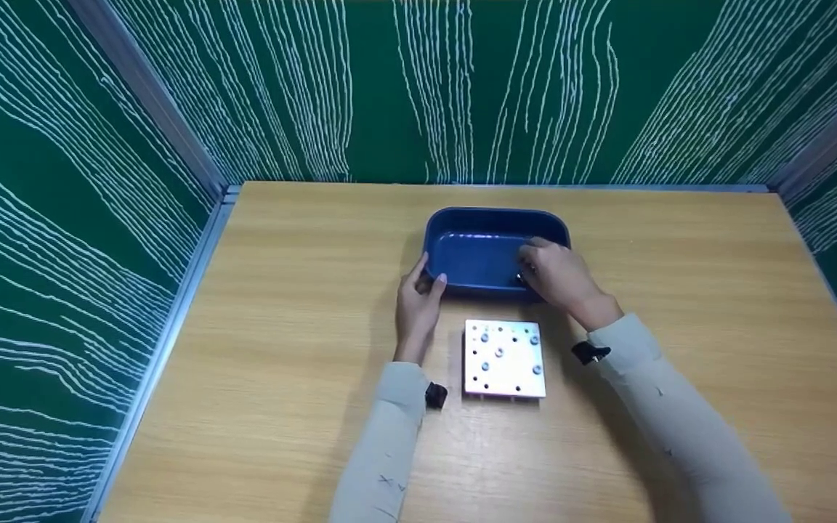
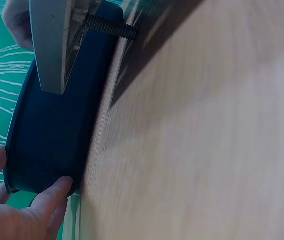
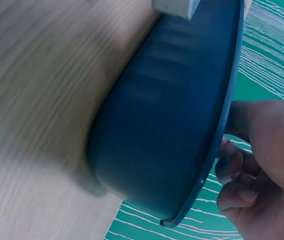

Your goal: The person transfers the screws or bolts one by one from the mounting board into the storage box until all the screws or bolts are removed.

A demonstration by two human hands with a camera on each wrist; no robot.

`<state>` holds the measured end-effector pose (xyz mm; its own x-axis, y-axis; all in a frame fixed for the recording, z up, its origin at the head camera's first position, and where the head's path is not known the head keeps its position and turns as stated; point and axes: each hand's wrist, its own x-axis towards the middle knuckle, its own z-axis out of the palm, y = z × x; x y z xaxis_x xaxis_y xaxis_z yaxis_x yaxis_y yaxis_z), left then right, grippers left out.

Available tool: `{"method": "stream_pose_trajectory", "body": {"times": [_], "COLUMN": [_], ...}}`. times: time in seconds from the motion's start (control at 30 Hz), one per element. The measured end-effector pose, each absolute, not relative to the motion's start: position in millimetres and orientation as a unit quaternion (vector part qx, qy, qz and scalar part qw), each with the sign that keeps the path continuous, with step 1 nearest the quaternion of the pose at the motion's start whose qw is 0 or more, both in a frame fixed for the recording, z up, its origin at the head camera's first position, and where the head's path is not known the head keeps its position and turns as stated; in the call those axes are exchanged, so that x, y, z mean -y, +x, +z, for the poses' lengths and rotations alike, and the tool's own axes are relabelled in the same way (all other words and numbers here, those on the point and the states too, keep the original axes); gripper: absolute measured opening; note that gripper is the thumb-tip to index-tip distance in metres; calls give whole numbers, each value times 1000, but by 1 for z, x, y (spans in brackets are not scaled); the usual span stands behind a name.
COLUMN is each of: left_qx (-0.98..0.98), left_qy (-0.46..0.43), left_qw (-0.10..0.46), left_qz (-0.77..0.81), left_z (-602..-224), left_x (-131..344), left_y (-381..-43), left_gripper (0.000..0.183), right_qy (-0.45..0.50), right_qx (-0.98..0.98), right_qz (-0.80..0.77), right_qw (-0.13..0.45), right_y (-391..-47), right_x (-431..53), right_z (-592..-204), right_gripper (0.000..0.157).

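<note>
A dark blue tray (image 1: pixel 484 291) stands on the table, its inside facing up. My left hand (image 1: pixel 418 309) grips its near left corner, thumb on the front wall and fingers along the left side. Over the tray's right part, my right hand (image 1: pixel 556 272) has curled fingers, with a small shiny metal piece (image 1: pixel 520 277) at the fingertips; its kind is too small to tell. Just in front of the tray lies a square silver metal plate (image 1: pixel 520 363) with holes and several bolts in it. A threaded bolt (image 2: pixel 112 26) sticks out beneath the plate in the left wrist view.
The wooden table (image 1: pixel 302 327) is bordered by metal rails (image 1: pixel 193 247) on the left and back. Green panels (image 1: pixel 375 94) with white wavy lines stand around it. Small black devices (image 1: pixel 436 395) are worn at both wrists, on pale sleeves.
</note>
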<state>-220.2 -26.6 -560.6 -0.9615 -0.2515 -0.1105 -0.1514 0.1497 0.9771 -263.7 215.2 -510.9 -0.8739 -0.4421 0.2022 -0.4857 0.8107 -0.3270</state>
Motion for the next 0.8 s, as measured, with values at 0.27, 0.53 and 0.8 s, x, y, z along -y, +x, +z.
{"method": "stream_pose_trajectory", "body": {"times": [0.27,0.53,0.8], "left_qx": [736,740,743], "left_qy": [112,117,119], "left_qw": [53,47,48], "left_qz": [-665,-660,-656], "left_z": [-562,-561,-560], "left_x": [26,25,25], "left_y": [-220,-219,-218], "left_gripper": [57,57,56], "right_qy": [242,258,273], "right_qx": [947,938,934], "right_qz": [202,216,212], "right_qw": [59,80,91], "right_y": [-256,-242,-232], "right_x": [-216,-220,-223], "right_z": [-512,-512,-515], "right_gripper": [13,12,13]}}
